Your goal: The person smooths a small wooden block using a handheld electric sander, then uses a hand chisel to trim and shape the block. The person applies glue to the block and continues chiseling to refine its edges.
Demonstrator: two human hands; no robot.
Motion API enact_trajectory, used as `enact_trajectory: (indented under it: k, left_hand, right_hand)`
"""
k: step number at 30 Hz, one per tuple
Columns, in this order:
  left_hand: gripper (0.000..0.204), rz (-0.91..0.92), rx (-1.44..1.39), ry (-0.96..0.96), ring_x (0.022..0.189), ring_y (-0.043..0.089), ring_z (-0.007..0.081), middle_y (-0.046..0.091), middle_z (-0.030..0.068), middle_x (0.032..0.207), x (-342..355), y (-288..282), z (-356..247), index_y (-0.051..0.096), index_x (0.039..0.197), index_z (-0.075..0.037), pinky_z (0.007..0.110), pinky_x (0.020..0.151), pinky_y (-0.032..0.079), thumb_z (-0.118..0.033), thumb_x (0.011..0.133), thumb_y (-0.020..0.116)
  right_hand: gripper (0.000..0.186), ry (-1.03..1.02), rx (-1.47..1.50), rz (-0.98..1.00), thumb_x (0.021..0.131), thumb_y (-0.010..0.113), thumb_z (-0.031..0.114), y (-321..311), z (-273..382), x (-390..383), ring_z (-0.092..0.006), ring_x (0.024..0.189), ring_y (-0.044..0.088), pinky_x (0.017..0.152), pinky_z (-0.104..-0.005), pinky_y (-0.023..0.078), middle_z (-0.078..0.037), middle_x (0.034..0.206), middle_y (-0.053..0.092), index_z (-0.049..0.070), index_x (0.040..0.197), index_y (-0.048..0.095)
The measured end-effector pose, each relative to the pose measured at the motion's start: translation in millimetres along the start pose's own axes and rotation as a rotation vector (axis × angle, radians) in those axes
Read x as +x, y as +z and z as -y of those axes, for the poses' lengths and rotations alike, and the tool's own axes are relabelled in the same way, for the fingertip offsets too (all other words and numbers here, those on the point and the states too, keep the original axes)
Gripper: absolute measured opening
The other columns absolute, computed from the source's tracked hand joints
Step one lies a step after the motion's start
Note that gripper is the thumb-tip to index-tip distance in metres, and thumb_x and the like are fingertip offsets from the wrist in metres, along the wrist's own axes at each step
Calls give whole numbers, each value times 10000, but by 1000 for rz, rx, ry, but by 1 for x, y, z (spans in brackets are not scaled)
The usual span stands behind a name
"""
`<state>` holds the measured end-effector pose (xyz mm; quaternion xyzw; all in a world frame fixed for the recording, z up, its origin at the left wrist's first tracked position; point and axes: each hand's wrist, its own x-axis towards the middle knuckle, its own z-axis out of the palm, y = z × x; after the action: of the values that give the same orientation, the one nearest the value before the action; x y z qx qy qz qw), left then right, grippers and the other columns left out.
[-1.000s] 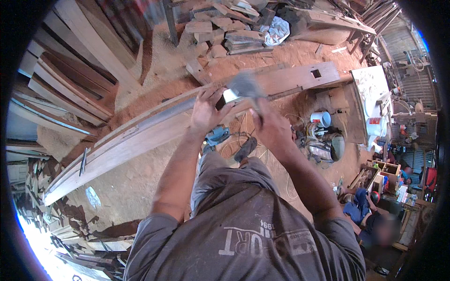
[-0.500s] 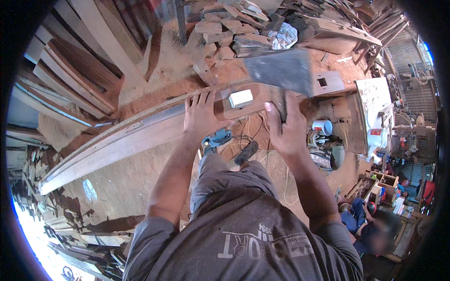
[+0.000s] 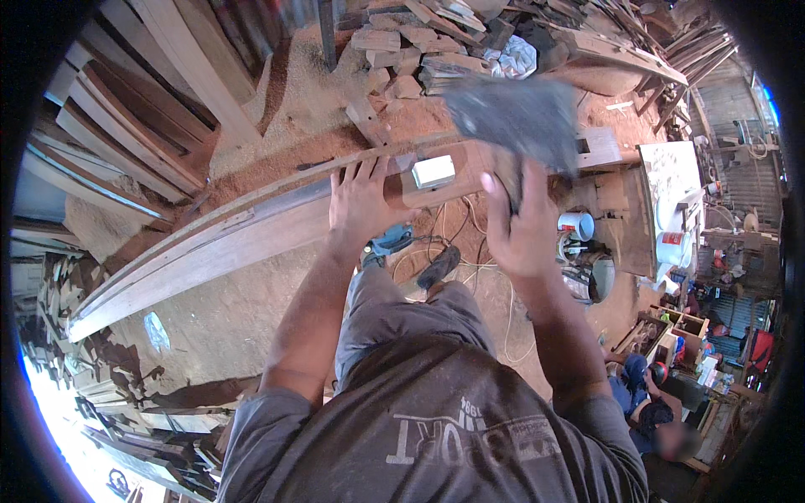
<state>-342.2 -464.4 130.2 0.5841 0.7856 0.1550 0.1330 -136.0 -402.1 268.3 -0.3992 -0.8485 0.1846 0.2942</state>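
Looking down from the head view, the left hand (image 3: 362, 199) lies flat and open, fingers spread, palm pressed on the long wooden plank (image 3: 251, 239), gripping nothing. The plank runs from the lower left toward the upper right of the frame, raised above the sawdust-covered floor (image 3: 201, 327). The right hand (image 3: 521, 226) is closed around the lower end of a dark grey, flat-headed tool (image 3: 513, 121), which is motion-blurred; its exact kind cannot be told. The tool is raised over the right portion of the plank, above and beside a small white block (image 3: 433, 171) that rests on the plank just right of the left hand. A rectangular notch (image 3: 584, 146) is cut in the plank's far right end. Below the plank, a blue power tool (image 3: 390, 243) and loose cables (image 3: 470, 251) lie on the floor near the person's foot. Stacked timber (image 3: 126, 126) leans at upper left.
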Motion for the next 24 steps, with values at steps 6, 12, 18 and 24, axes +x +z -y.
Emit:
enact_trajectory:
  k: [6, 12, 18, 24]
  left_hand:
    - [1200, 30, 11, -3, 1509, 446, 374, 513, 139, 1612, 4, 14, 8, 470, 1609, -113, 625, 1261, 283, -725, 664, 884]
    - [1187, 0, 13, 15, 1524, 432, 341, 503, 143, 1622, -5, 2, 6, 468, 1611, -96, 594, 1262, 294, -723, 687, 870]
    - [1222, 29, -1, 22, 1538, 419, 338, 498, 136, 1629, -1, 11, 6, 460, 1619, -97, 592, 1277, 278, -718, 657, 888]
    - [1225, 19, -15, -7, 1540, 415, 348, 495, 140, 1632, -6, 0, 6, 437, 1634, -101, 598, 1296, 253, -707, 670, 889]
  right_hand:
    - [437, 176, -154, 369, 1096, 580, 328, 36, -57, 0, -572, 1021, 675, 869, -637, 545, -297, 1128, 717, 78, 1452, 537]
    - [445, 99, -22, 150, 1087, 602, 291, 0, 1, 15, -548, 1016, 685, 839, -616, 537, -296, 1114, 710, 28, 1439, 529]
    - [495, 148, -259, 547, 1086, 609, 341, 52, -53, -14, -539, 920, 713, 742, -619, 556, -349, 1044, 712, 66, 1476, 476]
    - [508, 127, -69, 213, 1086, 598, 392, 14, -5, 16, -536, 912, 715, 803, -613, 560, -313, 986, 728, 84, 1473, 486]
